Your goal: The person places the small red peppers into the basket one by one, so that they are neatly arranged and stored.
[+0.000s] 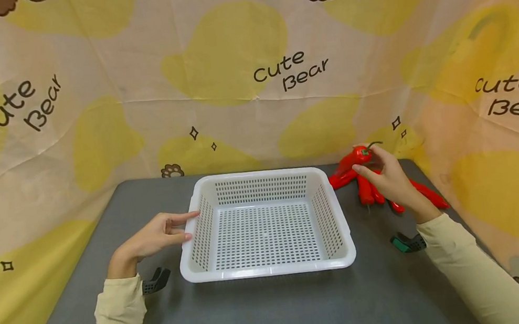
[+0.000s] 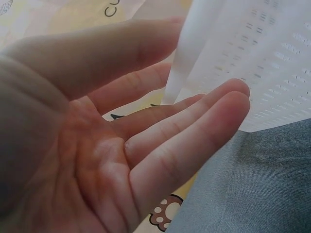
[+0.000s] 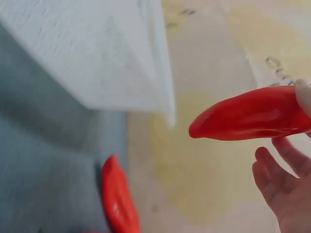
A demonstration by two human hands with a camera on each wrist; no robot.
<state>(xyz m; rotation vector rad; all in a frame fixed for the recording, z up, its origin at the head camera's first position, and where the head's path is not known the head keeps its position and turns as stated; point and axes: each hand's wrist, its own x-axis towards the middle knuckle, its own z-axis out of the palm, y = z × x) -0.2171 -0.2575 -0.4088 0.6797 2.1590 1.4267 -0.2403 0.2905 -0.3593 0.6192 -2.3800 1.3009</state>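
Note:
A white plastic basket (image 1: 268,270) with slotted walls and floor stands on the grey table. My left hand (image 1: 157,236) touches its left rim, fingers mostly straight; the left wrist view shows the palm (image 2: 92,160) with nothing in it, beside the basket's wall (image 2: 233,48). Off the basket's back right corner, my right hand (image 1: 389,180) pinches a red chili pepper (image 1: 348,162) with a green stem, held above other peppers. In the right wrist view this pepper (image 3: 248,115) points toward the basket (image 3: 97,58), apart from it.
Several more red peppers lie on the table right of the basket, one pepper (image 1: 429,194) near the right edge. Patterned cloth (image 1: 232,80) hangs behind and along both sides of the grey table (image 1: 275,308).

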